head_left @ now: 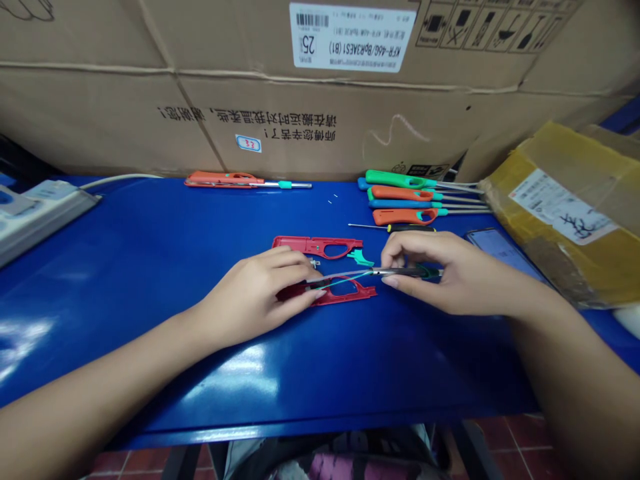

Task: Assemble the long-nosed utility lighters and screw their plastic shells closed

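My right hand [440, 270] is closed around a metal lighter tube [400, 271], pinched between thumb and fingers. A pale tube and a thin green wire [347, 279] run from the tube's end to my left hand [275, 287]. That hand pinches a small dark part [317, 284] over the lower red lighter shell half [367, 293], covering its left end. Just behind lies the other red shell half [300, 244], with a loose green trigger [359, 257] at its right. A small metallic piece [315, 263] shows beside my left fingers.
Assembled lighters in green, blue and orange [400, 194] lie at the back right, by a screwdriver [410, 228], a phone [500, 250] and a yellow-taped box [560, 207]. An orange lighter [223, 180] sits at the back left, near a power strip [45, 213]. A large carton [250, 100] walls the back.
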Demonstrator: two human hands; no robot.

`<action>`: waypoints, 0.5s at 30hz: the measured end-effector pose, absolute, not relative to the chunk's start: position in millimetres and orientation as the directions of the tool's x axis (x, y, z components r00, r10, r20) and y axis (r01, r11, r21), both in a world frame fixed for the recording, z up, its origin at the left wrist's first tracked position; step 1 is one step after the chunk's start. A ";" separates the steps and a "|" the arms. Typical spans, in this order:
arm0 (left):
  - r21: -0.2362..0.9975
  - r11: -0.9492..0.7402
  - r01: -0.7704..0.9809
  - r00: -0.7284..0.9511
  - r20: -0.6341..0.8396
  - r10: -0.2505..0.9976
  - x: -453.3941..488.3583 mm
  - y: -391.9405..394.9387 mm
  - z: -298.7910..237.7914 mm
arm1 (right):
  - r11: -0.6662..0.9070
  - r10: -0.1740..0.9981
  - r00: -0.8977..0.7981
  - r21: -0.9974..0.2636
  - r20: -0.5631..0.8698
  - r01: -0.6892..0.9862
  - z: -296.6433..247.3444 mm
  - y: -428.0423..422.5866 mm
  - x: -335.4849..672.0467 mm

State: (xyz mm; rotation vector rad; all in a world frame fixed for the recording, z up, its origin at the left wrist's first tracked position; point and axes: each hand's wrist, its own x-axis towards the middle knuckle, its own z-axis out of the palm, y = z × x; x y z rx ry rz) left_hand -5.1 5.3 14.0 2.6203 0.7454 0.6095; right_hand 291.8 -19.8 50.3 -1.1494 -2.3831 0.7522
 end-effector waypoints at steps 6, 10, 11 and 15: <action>0.444 -0.777 0.447 0.697 0.371 0.613 -6.5 7.2 11.8 | 0.502 0.798 -0.602 -0.583 0.029 0.638 45.1 -17.1 295.0; 0.402 -0.801 0.444 0.720 0.373 0.586 -6.8 8.3 11.5 | 0.487 0.776 -0.624 -0.537 -0.096 0.689 39.3 -14.6 296.9; 0.393 -0.807 0.440 0.727 0.372 0.577 -6.8 8.4 11.6 | 0.488 0.769 -0.629 -0.528 -0.117 0.695 38.2 -14.1 297.1; 0.366 -0.826 0.429 0.739 0.383 0.554 -7.2 7.9 12.9 | 0.504 0.747 -0.651 -0.523 -0.135 0.687 36.4 -12.9 297.0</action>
